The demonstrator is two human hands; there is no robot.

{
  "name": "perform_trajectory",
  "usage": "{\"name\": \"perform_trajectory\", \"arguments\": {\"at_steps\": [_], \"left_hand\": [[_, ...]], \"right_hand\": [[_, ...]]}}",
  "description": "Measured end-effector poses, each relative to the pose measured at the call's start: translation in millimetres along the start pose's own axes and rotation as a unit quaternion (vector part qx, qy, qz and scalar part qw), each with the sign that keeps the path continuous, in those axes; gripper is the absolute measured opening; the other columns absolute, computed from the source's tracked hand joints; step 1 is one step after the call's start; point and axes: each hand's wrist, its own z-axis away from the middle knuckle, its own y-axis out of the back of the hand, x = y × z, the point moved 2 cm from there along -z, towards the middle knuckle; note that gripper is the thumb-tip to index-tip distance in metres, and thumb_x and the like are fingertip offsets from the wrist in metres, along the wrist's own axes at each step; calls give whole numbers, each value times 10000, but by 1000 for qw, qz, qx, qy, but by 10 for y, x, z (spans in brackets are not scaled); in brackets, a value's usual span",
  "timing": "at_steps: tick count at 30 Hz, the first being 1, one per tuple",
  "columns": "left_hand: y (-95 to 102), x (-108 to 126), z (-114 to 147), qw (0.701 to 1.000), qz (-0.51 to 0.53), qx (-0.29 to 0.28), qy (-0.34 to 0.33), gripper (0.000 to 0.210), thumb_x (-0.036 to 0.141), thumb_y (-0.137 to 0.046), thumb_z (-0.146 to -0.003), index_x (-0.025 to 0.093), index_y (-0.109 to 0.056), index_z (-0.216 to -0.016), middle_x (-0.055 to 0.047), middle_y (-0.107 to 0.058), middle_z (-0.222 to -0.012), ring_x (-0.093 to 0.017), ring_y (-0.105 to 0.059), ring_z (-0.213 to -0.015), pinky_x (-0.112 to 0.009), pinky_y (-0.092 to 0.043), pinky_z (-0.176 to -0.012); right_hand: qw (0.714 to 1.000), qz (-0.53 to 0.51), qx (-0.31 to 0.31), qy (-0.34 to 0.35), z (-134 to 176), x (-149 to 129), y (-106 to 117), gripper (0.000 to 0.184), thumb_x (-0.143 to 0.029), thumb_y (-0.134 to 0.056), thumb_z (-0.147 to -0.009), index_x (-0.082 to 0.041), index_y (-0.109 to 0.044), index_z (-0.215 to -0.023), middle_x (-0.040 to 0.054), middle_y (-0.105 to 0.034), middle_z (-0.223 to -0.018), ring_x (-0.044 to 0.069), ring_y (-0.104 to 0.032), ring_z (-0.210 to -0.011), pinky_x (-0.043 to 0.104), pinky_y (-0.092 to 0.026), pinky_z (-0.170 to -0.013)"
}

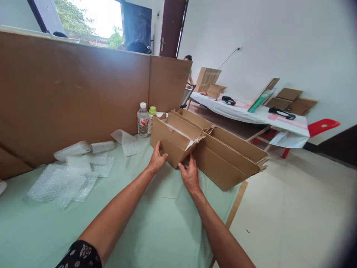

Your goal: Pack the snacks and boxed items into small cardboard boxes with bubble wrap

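My left hand [158, 160] grips the near cardboard box [170, 143] at its front face, fingers pressed to the side and thumb held apart. At the lower right corner of this box is my right hand [190, 174], its thumb in front and fingers around the edge. The open-topped box is slightly tilted, and something white shows along its inside. A longer cardboard box [223, 160] stands against it on the right. More cardboard [193, 118] stands close behind. The fingertips of my right hand are partly hidden between the boxes.
Bubble wrap pieces [69, 178] lie on the green tablecloth [134, 227] at left. A water bottle [143, 121] and a green-capped bottle [152, 111] stand behind the boxes. A cardboard partition [75, 96] closes the far side. The table edge [237, 203] is at right; another table [240, 109] stands beyond.
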Motion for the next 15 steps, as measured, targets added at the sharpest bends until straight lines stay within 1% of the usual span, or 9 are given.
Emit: {"name": "perform_trajectory", "arguments": {"at_steps": [2,5,7,8,9,11,13,14,15], "left_hand": [[-64,-79,63,999,-8,-31,8,908,200,-692,-723,149,-285,-1534,-158,-349,-1598,-290,-336,-1472,-426,-277,-1210],[-119,-136,105,997,-31,-73,22,902,202,-665,-734,123,-268,-1540,-184,-328,-1605,-314,-332,-1473,-465,-286,-1205],[-134,-132,188,993,-57,-104,25,873,210,-643,-749,123,-279,-1538,-185,-357,-1591,-320,-348,-1465,-486,-290,-1202],[-126,-115,275,990,-75,-118,24,851,216,-638,-755,131,-302,-1531,-176,-374,-1584,-322,-350,-1464,-498,-278,-1207],[-102,-87,403,986,-98,-131,21,824,221,-641,-754,145,-341,-1517,-166,-391,-1577,-326,-339,-1469,-512,-255,-1216],[6,14,784,977,-153,-147,10,756,223,-675,-727,176,-462,-1451,-143,-431,-1559,-340,-295,-1488,-541,-186,-1235],[181,177,1292,964,-212,-159,-2,656,223,-718,-696,197,-587,-1338,-134,-496,-1514,-352,-290,-1490,-557,-141,-1240],[283,280,1568,956,-243,-163,-7,607,237,-733,-698,204,-621,-1294,-131,-513,-1500,-352,-319,-1478,-560,-120,-1241],[384,394,1846,941,-285,-180,-19,575,285,-723,-747,208,-611,-1305,-132,-494,-1516,-340,-327,-1477,-561,-94,-1242]], "right_hand": [[1000,10,-5,-1,-8,56,-38,729,-400,-555,-882,-143,-327,-1525,223,-376,-1506,322,-471,-1333,480,-572,-942],[999,42,-29,-3,-46,156,-50,724,-404,-521,-889,-129,-312,-1525,224,-327,-1547,311,-414,-1390,453,-573,-945],[997,60,-44,-11,-64,218,-54,722,-396,-529,-860,-103,-353,-1496,235,-340,-1542,309,-430,-1382,439,-578,-932],[996,66,-51,-14,-68,237,-58,704,-387,-540,-838,-102,-398,-1467,234,-380,-1520,310,-462,-1357,448,-572,-938],[995,73,-59,-17,-68,243,-62,675,-378,-549,-816,-109,-451,-1427,227,-435,-1484,314,-493,-1328,468,-555,-963],[993,82,-78,-19,-57,214,-59,608,-376,-564,-771,-117,-555,-1321,217,-538,-1392,340,-522,-1294,530,-483,-1043],[992,80,-101,-15,-38,155,-27,575,-408,-566,-740,-90,-619,-1216,246,-586,-1320,398,-504,-1298,606,-395,-1095],[990,78,-115,-11,-31,137,-5,579,-438,-558,-733,-68,-637,-1171,277,-589,-1300,432,-497,-1292,643,-374,-1088],[989,72,-132,-6,-26,135,14,590,-464,-545,-731,-46,-648,-1134,309,-594,-1271,467,-499,-1274,683,-365,-1066]]}}
